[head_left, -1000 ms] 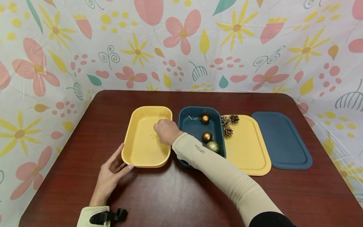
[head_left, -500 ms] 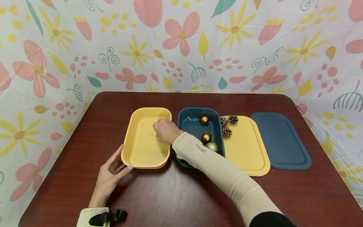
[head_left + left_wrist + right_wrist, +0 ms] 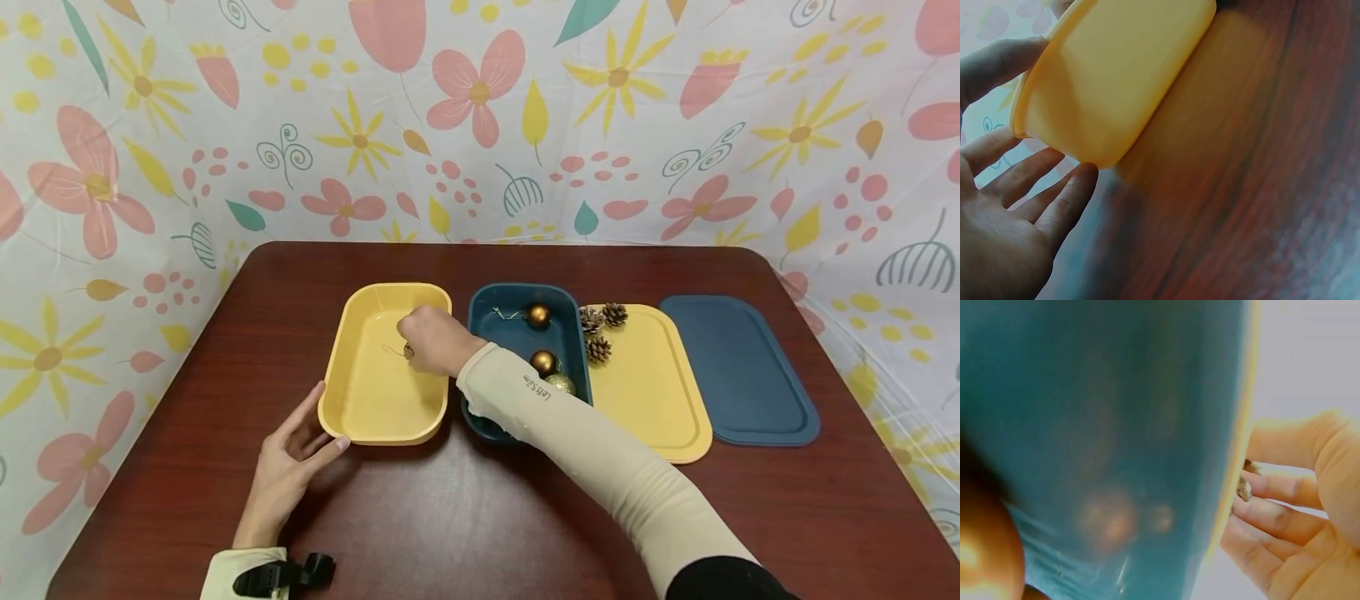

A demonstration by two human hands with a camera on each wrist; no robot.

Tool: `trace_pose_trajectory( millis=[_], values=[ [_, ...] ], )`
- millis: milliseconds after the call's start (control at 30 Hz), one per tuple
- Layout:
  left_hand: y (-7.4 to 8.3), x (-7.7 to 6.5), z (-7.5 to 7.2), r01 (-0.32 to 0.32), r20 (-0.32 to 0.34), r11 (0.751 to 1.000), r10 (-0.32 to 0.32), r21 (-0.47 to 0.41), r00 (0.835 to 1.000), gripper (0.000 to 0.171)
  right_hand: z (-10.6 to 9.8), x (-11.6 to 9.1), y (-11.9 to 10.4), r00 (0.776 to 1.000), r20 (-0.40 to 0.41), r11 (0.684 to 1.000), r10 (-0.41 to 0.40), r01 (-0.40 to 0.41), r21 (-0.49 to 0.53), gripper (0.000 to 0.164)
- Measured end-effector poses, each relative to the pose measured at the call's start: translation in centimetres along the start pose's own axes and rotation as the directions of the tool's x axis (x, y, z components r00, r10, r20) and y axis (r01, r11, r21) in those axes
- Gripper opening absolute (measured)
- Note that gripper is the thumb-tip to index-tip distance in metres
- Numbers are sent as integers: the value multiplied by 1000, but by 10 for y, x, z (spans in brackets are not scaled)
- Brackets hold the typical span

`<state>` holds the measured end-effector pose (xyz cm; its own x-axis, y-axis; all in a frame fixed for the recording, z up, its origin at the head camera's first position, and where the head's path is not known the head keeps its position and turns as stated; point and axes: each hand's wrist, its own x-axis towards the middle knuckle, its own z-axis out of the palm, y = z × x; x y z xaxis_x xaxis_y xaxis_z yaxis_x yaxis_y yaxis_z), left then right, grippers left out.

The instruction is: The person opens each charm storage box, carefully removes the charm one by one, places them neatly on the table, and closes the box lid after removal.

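Note:
My left hand point(image 3: 281, 475) rests against the near left corner of the yellow container point(image 3: 367, 429), fingers fairly straight. In the left wrist view, fingertips touch the rim and outer wall of that container point(image 3: 1110, 81). Inside it, low over the floor, my right hand point(image 3: 437, 342) holds a small pine cone point(image 3: 408, 352) with curled fingers. A thin thread point(image 3: 392, 350) trails from it to the left. The right wrist view shows brown bits of the pine cone point(image 3: 1244, 489) between the fingers, the rest hidden behind the blue container's wall point(image 3: 1147, 425).
The blue container point(image 3: 491, 304) holds two copper baubles point(image 3: 537, 315) and a gold glitter bauble point(image 3: 560, 383), partly behind the right sleeve. On the yellow lid point(image 3: 652, 383), several pine cones point(image 3: 597, 348) sit at its left edge. A blue lid point(image 3: 738, 375) lies at the far right.
My right hand has shifted slightly left inside the yellow container, and the pine cone now shows below its fingers. The left hand keeps its place at the corner.

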<state>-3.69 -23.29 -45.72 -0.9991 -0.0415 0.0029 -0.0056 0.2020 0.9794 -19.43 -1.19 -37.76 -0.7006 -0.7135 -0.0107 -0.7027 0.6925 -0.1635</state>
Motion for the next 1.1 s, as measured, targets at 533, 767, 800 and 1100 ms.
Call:
trace_pose_trajectory(
  millis=[533,767,800,1100],
  values=[
    [-1,2,0,13,-3,1000,-13,-11,1000,84,-18,-8,-4,999,-26,998,-35,36,44,11],
    [-1,0,0,8,-6,1000,-8,2,1000,84,-35,-19,-3,997,-62,994,-54,60,89,10],
    [-1,0,0,10,-6,1000,-10,2,1000,84,-38,-21,-3,996,-70,993,-57,64,96,10],
    [0,1,0,8,-2,1000,-8,-11,1000,83,-56,-44,8,986,-152,990,-69,86,110,7]
  ],
)
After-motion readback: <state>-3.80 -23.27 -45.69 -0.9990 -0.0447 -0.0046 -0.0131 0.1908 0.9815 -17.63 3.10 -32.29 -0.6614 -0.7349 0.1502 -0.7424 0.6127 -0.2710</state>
